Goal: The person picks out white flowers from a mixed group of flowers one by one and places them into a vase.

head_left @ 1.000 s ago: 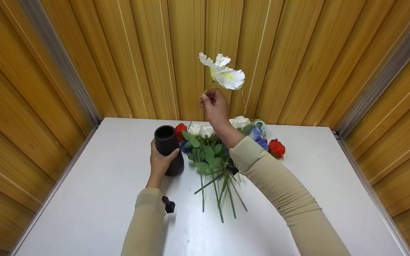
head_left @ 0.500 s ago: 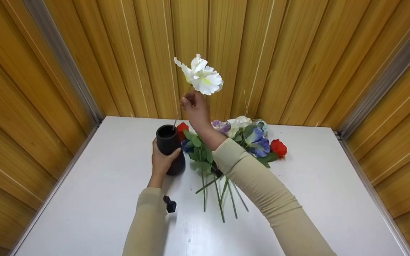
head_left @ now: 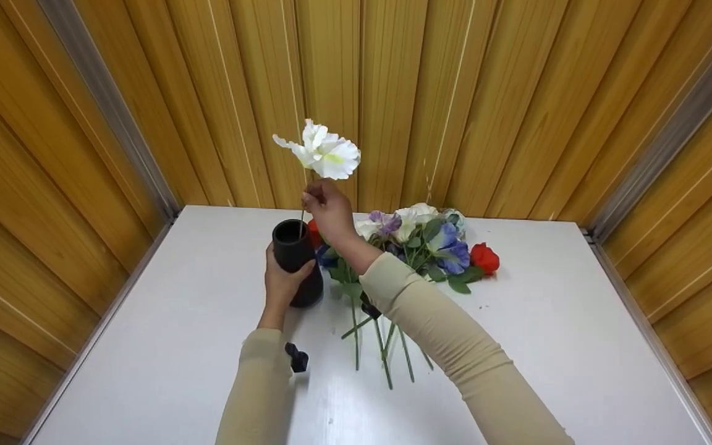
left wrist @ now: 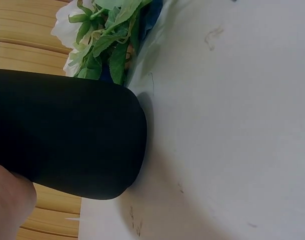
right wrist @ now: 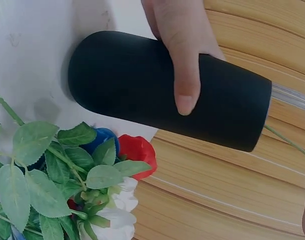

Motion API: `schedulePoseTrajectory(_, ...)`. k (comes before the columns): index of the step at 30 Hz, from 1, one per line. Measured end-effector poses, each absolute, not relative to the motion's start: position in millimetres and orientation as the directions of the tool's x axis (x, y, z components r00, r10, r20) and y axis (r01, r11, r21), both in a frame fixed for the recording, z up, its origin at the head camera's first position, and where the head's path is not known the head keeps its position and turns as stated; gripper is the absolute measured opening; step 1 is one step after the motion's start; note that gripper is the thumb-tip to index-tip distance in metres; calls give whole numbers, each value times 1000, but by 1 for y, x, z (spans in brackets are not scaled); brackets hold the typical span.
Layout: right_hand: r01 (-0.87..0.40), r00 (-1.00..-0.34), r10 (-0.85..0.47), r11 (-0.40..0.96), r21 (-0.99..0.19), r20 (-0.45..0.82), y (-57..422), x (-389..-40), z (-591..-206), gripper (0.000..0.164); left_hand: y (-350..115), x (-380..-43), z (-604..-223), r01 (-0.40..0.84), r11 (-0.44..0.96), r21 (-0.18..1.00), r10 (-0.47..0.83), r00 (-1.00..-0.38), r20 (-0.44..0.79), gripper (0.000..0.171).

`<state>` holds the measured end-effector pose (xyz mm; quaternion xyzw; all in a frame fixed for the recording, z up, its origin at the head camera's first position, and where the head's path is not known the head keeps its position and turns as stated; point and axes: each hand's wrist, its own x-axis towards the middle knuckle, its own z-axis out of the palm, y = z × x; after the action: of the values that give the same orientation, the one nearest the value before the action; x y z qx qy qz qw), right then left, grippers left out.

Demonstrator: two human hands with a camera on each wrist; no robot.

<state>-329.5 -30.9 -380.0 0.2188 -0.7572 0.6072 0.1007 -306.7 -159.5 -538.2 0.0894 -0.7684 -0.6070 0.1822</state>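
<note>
A black vase (head_left: 299,250) stands upright on the white table, and my left hand (head_left: 282,278) grips it around the middle. In the right wrist view the left thumb lies across the vase (right wrist: 127,80). Above the vase, my right hand (head_left: 331,210) pinches the stem of a white flower (head_left: 325,154) just below its bloom. The lower end of the stem (right wrist: 287,140) runs into the vase's mouth. Part of the left hand (left wrist: 10,202) shows against the vase (left wrist: 67,132) in the left wrist view.
To the right of the vase lies a pile of flowers: white blooms (head_left: 415,219), a blue one (head_left: 449,250), a red one (head_left: 484,258), with green stems (head_left: 387,358) pointing toward me. A wood-patterned wall (head_left: 393,93) rises behind the table (head_left: 207,358).
My right hand has moved left and then down with the white flower, and its stem has entered the vase. The left hand has stayed on the vase.
</note>
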Motion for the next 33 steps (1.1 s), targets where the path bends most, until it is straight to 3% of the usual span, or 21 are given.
schedulePoseTrajectory(9, -418, -898, -265, 264, -869, 351, -37, -323, -396, 18, -160, -307, -539, 108, 237, 966, -347, -919, 188, 94)
schedulePoseTrajectory(20, -572, -819, -338, 406, -713, 464, -36, -316, -416, 21, -161, -307, -541, 97, 279, 955, -337, -921, 192, 97)
schedulePoseTrajectory(23, -569, -822, -346, 470, -675, 452, -37, -316, -418, 31, -162, -305, -539, 74, 295, 953, -334, -926, 175, 98)
schedulePoseTrajectory(26, -510, -859, -328, 485, -710, 393, -37, -316, -418, 46, -161, -305, -537, 76, 310, 948, -328, -927, 181, 98)
schedulePoseTrajectory(29, -513, -858, -333, 502, -696, 392, -37, -315, -419, 44, -161, -305, -537, 72, 332, 941, -327, -926, 187, 98)
schedulePoseTrajectory(33, -558, -829, -369, 523, -644, 420, -39, -316, -420, 30, -161, -305, -538, 51, 327, 944, -336, -927, 166, 101)
